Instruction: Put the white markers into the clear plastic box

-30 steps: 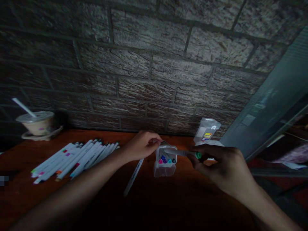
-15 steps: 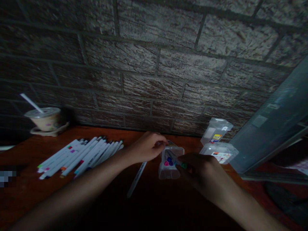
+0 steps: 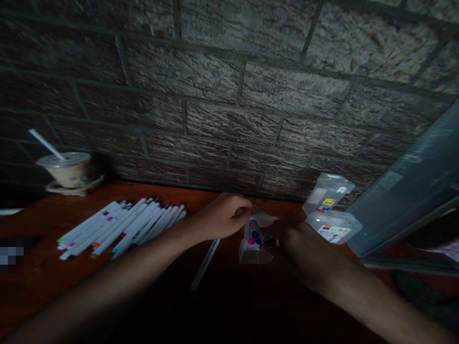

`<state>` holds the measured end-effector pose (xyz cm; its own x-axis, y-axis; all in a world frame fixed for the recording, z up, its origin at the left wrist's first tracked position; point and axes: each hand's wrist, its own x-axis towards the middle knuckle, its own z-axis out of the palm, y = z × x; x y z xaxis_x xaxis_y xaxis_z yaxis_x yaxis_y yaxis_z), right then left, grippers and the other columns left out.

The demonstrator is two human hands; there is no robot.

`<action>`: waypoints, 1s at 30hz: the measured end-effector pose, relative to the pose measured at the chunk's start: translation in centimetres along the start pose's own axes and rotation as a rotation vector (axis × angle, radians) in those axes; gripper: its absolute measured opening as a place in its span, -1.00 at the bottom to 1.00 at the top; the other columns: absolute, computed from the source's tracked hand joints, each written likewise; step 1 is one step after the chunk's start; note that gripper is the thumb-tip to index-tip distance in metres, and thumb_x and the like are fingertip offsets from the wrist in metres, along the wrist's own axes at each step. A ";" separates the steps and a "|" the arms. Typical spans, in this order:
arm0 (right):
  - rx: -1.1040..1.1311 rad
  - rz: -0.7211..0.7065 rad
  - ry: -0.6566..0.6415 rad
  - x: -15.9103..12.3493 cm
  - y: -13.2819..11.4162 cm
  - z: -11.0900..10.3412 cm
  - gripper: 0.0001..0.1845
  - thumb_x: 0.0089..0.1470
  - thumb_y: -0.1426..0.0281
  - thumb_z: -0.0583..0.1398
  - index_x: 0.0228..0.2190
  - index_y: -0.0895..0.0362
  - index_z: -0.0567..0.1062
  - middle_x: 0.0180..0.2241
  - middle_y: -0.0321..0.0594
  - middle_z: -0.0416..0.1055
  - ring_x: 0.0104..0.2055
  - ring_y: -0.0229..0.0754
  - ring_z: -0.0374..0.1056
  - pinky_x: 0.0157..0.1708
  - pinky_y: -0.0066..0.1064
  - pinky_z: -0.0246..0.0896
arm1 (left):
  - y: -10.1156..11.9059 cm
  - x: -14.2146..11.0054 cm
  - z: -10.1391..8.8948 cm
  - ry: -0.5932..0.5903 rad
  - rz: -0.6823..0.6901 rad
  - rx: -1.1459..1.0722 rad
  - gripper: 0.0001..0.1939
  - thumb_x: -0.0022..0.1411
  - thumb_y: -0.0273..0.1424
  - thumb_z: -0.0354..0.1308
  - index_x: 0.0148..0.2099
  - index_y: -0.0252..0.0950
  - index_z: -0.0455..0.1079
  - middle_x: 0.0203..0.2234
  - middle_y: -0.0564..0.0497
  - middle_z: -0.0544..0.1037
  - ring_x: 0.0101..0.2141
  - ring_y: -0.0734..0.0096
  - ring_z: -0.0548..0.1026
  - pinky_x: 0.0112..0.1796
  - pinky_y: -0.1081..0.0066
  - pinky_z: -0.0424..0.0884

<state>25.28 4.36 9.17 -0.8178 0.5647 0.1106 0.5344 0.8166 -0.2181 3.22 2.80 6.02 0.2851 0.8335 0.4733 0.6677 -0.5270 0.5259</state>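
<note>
A small clear plastic case [image 3: 255, 257] lies on the table between my hands, with several coloured marker ends [image 3: 255, 237] showing inside it. My left hand [image 3: 227, 216] is closed at the case's upper left rim, thumb and fingers pinching it. At the case's right side, my right hand [image 3: 299, 246] has its fingers closed round a green-ended marker [image 3: 271, 240]; most of that marker is hidden in shadow and by the fingers. A single white marker [image 3: 206, 265] rests on the table below my left wrist.
Many white markers [image 3: 122, 229] lie in a spread pile on the wooden table [image 3: 32, 267] at the left. A lidded drink cup [image 3: 68, 169] with a straw stands behind them. Two clear plastic containers [image 3: 328, 193] are at the back right. A brick wall [image 3: 208, 119] rises behind.
My right hand has brought the green-ended marker down and closer against the case's right side. My left hand stays at the rim. The view has shifted slightly.
</note>
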 end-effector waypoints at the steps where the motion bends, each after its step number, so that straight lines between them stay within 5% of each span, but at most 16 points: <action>1: -0.017 0.015 -0.016 0.2 0.1 0.1 -0.76 0.10 0.62 0.29 -0.27 0.11 0.70 -0.33 -0.13 0.69 -0.42 -0.10 0.61 -0.49 -0.43 0.28 | 0.0 0.0 0.0 0.004 0.004 -0.001 -0.74 0.30 -0.56 0.12 -0.20 -0.27 0.66 -0.33 -0.08 0.73 -0.31 0.27 0.66 -0.25 0.33 0.52; 7: -0.063 0.030 -0.057 0.8 0.5 0.5 -0.80 0.21 0.56 0.25 -0.21 0.17 0.69 -0.27 -0.03 0.70 -0.35 -0.03 0.64 -0.44 -0.39 0.33 | 0.1 -0.1 -0.1 -0.014 -0.002 -0.012 -0.72 0.32 -0.54 0.09 -0.20 -0.26 0.65 -0.36 -0.07 0.72 -0.33 0.28 0.65 -0.28 0.35 0.50; 22: -0.068 0.077 -0.088 0.7 0.7 0.6 -0.78 0.09 0.58 0.31 -0.22 0.17 0.68 -0.28 -0.05 0.70 -0.37 -0.04 0.63 -0.47 -0.38 0.33 | -0.1 -0.1 0.0 -0.078 -0.053 0.010 -0.73 0.36 -0.52 0.08 -0.29 -0.33 0.61 -0.34 -0.09 0.69 -0.29 0.29 0.62 -0.21 0.34 0.47; 30: 0.024 -0.087 0.146 -1.7 1.8 -0.3 -0.65 0.11 0.50 0.32 -0.05 0.09 0.67 -0.34 -0.18 0.70 -0.59 -0.21 0.49 -0.60 -0.44 0.27 | -0.1 0.0 -0.3 -0.052 -0.023 0.028 -0.76 0.35 -0.54 0.12 -0.19 -0.32 0.64 -0.30 -0.09 0.72 -0.27 0.29 0.64 -0.20 0.36 0.47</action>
<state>27.70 4.94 8.83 -0.8201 0.5048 0.2694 0.4561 0.8610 -0.2250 2.96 2.80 6.18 0.3043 0.8535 0.4231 0.6931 -0.5031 0.5163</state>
